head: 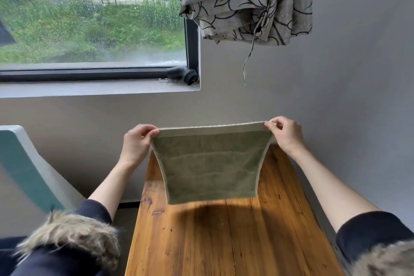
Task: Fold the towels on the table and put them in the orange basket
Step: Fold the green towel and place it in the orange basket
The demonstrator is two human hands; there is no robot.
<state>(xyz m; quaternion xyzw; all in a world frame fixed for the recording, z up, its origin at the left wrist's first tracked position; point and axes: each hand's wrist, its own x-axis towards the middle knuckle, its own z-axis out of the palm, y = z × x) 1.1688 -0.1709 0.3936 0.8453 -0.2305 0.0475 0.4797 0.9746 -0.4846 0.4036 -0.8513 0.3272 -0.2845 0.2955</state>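
A grey-green towel (211, 163) with a pale border hangs in the air above the wooden table (212, 237), stretched flat between my hands. My left hand (137, 143) pinches its upper left corner. My right hand (285, 134) pinches its upper right corner. The towel's lower edge hangs free just above the tabletop and casts a shadow on it. No orange basket is in view.
The table stands against a grey wall. A window with a sill is at the upper left, with a black object (182, 75) on the sill. A patterned curtain (246, 0) is bundled up above the table. A white and teal chair (26, 170) stands at the left.
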